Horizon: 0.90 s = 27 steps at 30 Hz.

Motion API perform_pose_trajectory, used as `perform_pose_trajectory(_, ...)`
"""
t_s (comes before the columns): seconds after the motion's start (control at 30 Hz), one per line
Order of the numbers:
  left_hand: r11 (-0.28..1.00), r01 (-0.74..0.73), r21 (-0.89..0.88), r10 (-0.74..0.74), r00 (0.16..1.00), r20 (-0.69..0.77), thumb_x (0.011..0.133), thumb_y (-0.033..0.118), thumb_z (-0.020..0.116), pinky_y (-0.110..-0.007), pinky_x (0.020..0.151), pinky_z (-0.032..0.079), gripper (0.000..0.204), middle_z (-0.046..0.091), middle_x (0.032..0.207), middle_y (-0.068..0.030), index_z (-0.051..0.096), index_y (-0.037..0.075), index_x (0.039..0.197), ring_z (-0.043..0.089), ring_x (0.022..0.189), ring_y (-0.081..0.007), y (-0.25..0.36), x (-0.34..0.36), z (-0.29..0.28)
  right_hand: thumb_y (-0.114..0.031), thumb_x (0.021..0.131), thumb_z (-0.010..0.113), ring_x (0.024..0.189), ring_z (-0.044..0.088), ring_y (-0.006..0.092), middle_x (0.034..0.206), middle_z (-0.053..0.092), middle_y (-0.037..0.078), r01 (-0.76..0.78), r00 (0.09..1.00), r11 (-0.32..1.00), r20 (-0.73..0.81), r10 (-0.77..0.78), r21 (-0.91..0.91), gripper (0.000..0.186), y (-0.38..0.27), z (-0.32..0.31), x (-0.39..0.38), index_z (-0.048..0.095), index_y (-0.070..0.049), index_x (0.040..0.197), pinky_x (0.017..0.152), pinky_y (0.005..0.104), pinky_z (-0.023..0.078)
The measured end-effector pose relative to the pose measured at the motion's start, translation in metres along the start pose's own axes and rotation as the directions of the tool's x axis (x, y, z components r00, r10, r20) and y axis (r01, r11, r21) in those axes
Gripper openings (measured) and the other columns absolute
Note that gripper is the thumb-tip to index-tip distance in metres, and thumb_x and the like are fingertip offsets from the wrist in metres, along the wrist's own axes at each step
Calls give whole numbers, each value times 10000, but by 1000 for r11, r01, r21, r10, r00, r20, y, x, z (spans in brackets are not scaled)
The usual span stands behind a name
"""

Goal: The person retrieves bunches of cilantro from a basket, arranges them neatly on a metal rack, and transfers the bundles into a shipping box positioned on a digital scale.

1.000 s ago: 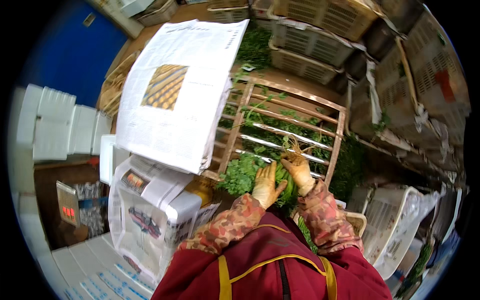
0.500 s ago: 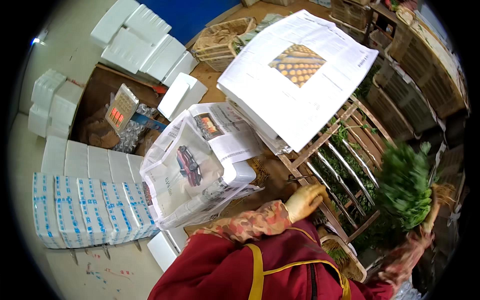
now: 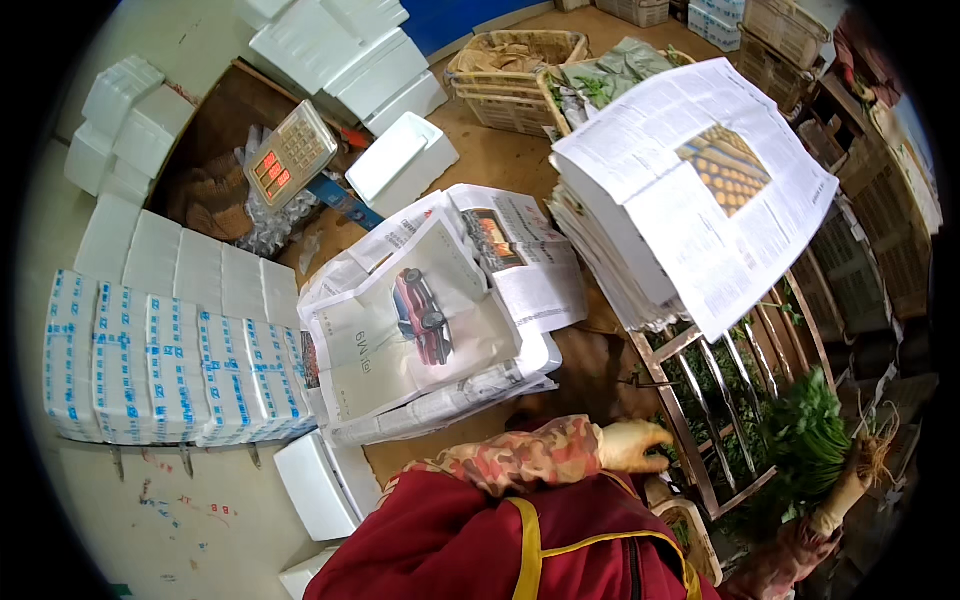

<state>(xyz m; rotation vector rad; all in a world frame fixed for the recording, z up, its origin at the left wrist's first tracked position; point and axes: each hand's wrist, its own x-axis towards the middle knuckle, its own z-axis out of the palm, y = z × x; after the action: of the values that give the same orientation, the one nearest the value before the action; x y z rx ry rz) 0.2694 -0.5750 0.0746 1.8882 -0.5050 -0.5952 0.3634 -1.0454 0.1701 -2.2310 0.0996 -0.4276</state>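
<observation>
My right hand (image 3: pixel 843 497), in a pale glove, grips a bunch of leafy greens (image 3: pixel 806 440) by its root end. The stringy roots (image 3: pixel 880 447) stick out on the right, and the leaves spread left over the end of a metal rack (image 3: pixel 700 400). Also gloved, my left hand (image 3: pixel 637 446) hovers beside the rack's near left edge. Its fingers are loosely curved, with a gap to the thumb and nothing visible between them. More greens show through the rack's bars. A thick stack of newspaper sheets (image 3: pixel 690 200) lies on the far part of the rack.
Left of the rack, newspaper (image 3: pixel 385 340) lines a white foam box (image 3: pixel 545 355). Beyond stand a digital scale (image 3: pixel 292 155), foam boxes (image 3: pixel 400 165) and plastic baskets (image 3: pixel 510 95). Taped foam boxes (image 3: pixel 175 365) line the left side; stacked crates (image 3: pixel 880 220) stand at the right.
The view has shifted, so the boxes and newspaper sit differently. The greens in my right hand have come lower, nearer the rack. My left hand has drawn back from the rack's edge, its fingers parting.
</observation>
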Motion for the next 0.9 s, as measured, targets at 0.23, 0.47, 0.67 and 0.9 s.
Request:
perform_pose_trajectory(0.23,979,-112,-172,60,957,-283,906,189,637,-321,667,525,188,710,835,-101,714,19,929,658,710,-193,52,-154,-202,-37,855,647,650,537,74,781,605,10,-257,860,920,505,77,297,159,-301,165,-47,638,-43,1014,569,222,420)
perform_pose_trajectory(0.47,953,-36,-301,-134,842,-522,773,324,788,-374,1043,377,812,529,1304,-195,387,-33,1381,502,1217,-268,29,-222,-232,-63,834,693,844,584,98,971,648,42,-452,237,836,945,-224,311,376,-466,432,-81,582,-10,1189,729,252,483)
perform_pose_trajectory(0.67,476,-248,-843,-542,673,-504,899,134,657,-311,877,481,325,655,1138,-88,584,0,1186,605,1017,-167,-161,-229,-240,-429,773,758,1051,608,291,1123,637,177,-147,414,970,903,-117,193,728,-406,654,-133,496,9,1291,891,365,482)
perform_pose_trajectory(0.9,696,1,-718,-554,636,-536,914,154,626,-285,770,496,323,683,1054,-117,594,-26,1181,637,890,-157,-303,-223,-202,-281,764,725,1164,523,409,1328,479,251,364,548,930,796,-257,49,791,-385,613,-195,341,-47,1414,960,432,448)
